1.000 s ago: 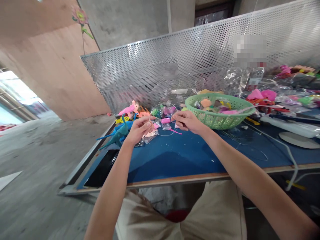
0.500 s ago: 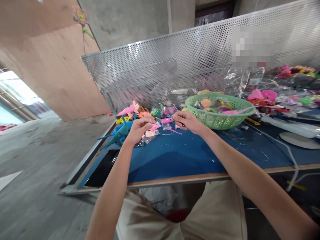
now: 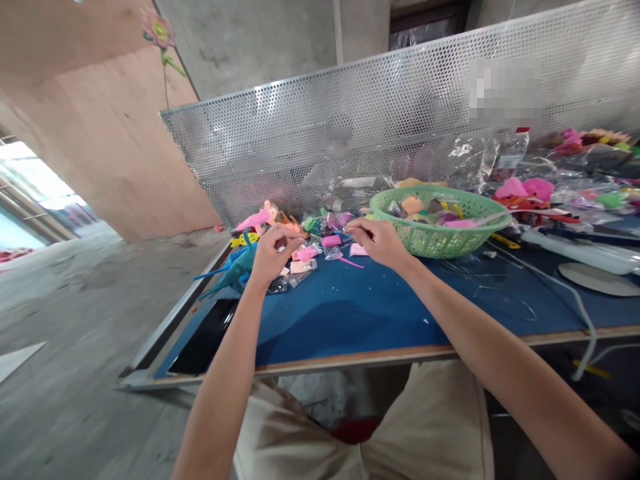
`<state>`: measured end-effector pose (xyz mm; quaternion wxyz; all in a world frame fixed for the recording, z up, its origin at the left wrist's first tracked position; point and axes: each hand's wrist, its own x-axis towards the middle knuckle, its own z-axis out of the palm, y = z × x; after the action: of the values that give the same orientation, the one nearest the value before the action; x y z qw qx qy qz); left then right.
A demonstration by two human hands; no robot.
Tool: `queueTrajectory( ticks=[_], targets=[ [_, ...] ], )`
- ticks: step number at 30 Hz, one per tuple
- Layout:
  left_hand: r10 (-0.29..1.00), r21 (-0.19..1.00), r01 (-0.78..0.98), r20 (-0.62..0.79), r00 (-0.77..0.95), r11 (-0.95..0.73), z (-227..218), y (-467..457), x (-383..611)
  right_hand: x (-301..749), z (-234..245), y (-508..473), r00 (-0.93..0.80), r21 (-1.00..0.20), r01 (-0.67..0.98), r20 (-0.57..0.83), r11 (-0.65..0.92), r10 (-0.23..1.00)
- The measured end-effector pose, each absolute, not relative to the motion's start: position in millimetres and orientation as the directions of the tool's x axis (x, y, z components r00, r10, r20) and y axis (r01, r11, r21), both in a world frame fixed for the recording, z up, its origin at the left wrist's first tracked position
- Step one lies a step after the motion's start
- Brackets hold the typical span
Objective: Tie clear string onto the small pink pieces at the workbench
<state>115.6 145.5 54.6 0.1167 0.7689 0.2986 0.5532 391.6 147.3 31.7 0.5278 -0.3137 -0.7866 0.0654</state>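
My left hand hovers over the left part of the blue table, its thumb and fingers curled toward each other. Across from it, my right hand is closed in a pinch, just left of the green basket. Whatever either hand's fingertips hold is too thin to make out. Between and behind the hands lie a pink cylinder, small clear plastic bags with pink pieces, and a thin pink strip. Beside my left hand are a teal long-necked toy dinosaur and a pink toy figure.
A black flat device lies at the table's left front corner. A perforated metal panel stands behind. To the right are a white cable, a clear bottle, a grey oval piece and colourful toys in plastic.
A thin, clear loop showed between my hands earlier; now I cannot see it. My left hand has shifted slightly left and up, and the right hand's fingers have turned a little.
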Motion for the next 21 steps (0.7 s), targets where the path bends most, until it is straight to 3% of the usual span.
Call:
queueTrajectory(
  ticks=[6, 13, 21],
  targets=[
    [0.533, 0.393, 0.542, 0.837, 0.122, -0.743, 49, 148, 122, 387, 35, 141, -0.251, -0.341, 0.538, 0.808, 0.771, 0.533],
    [0.539, 0.445, 0.591, 0.842, -0.02, -0.673, 41, 152, 133, 381, 32, 139, -0.262, -0.27, 0.599, 0.823, 0.754, 0.503],
    [0.71, 0.632, 0.428, 0.704, 0.033, -0.646, 39, 152, 132, 381, 37, 137, -0.174, -0.509, 0.409, 0.772, 0.758, 0.612]
  ],
)
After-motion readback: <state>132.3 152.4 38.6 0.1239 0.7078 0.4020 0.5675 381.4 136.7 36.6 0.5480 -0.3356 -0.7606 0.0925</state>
